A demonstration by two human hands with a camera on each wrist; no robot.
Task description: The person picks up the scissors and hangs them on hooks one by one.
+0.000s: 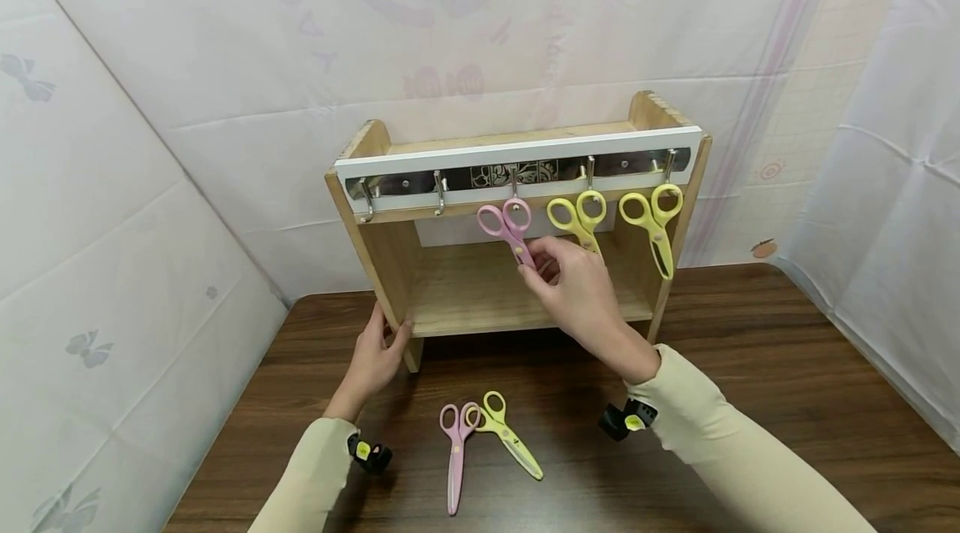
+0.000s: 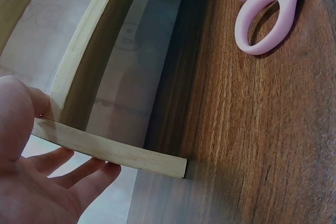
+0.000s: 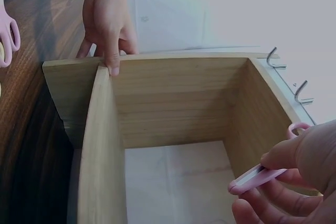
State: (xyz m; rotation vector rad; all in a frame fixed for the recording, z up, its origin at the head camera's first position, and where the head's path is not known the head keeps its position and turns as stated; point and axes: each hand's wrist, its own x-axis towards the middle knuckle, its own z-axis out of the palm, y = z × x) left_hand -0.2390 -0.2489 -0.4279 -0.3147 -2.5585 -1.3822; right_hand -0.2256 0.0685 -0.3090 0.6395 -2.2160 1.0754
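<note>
My right hand (image 1: 577, 287) pinches a pair of pink scissors (image 1: 517, 241) by the blade end, finger loops up. In the head view one loop overlaps the middle hook (image 1: 514, 178); whether it hangs there I cannot tell. In the right wrist view the blade (image 3: 252, 179) lies between thumb and fingers. Low on the left side of a wooden shelf (image 1: 480, 283), my left hand (image 1: 375, 358) grips the side panel (image 2: 110, 148), thumb inside and fingers outside. Two pairs of yellow scissors, one (image 1: 577, 216) partly behind my right hand and another (image 1: 656, 224), hang from the right hooks.
A second pair of pink scissors (image 1: 457, 454) lies on the dark wooden table (image 1: 750, 399), one loop over another yellow pair (image 1: 510, 437). Two bare hooks, one (image 1: 366, 199) and another (image 1: 439, 193), sit on the rail's left. Pale patterned cloth (image 1: 247, 66) hangs behind.
</note>
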